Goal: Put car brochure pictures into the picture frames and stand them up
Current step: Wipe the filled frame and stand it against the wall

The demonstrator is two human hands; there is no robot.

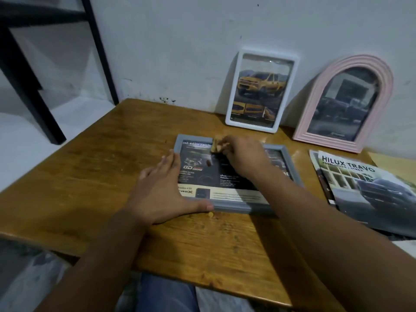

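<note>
The right hand pinches a small tan piece at the far edge of the grey frame, which lies flat on the wooden table with a brochure picture inside. The left hand, fingers straight, presses the frame's left edge and near-left corner. Behind the grey frame, a white frame and a pink arched frame lean against the wall. Right of the grey frame lie brochures.
</note>
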